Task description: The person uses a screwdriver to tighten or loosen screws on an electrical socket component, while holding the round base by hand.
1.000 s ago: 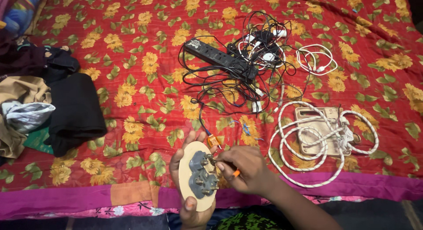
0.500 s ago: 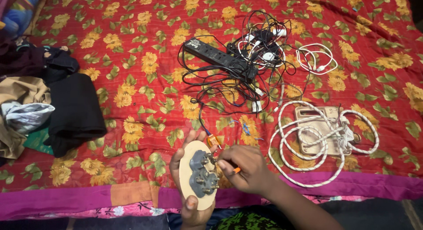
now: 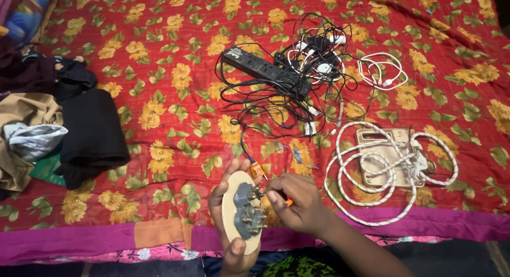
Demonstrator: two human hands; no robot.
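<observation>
Head view over a bed: an oval beige board (image 3: 229, 210) of smooth, wood-like material, bearing two grey moulded socket backs (image 3: 247, 209) with small metal terminals, stands on edge above the near hem of the cover; the left hand (image 3: 229, 224) grasps it from behind, thumb low on its face and fingertips curled over the top edge; the right hand (image 3: 296, 200) is clenched round a slim orange-handled tool (image 3: 287, 201), its tip hidden at the upper socket back, so that this hand lies just beside the board on its right, touching or nearly so. Thin dark wires (image 3: 245, 144) run from the board's top into a tangle beside a long black power strip (image 3: 265, 71). The surface is a soft red bedspread (image 3: 175, 59) printed with yellow flowers and green leaves, edged by a magenta band (image 3: 79, 242); a coiled white cord (image 3: 366, 176) lies over a flat beige plate (image 3: 387, 152) to the right, well apart from a heap of black and tan folded clothes (image 3: 69, 133) at the left.
</observation>
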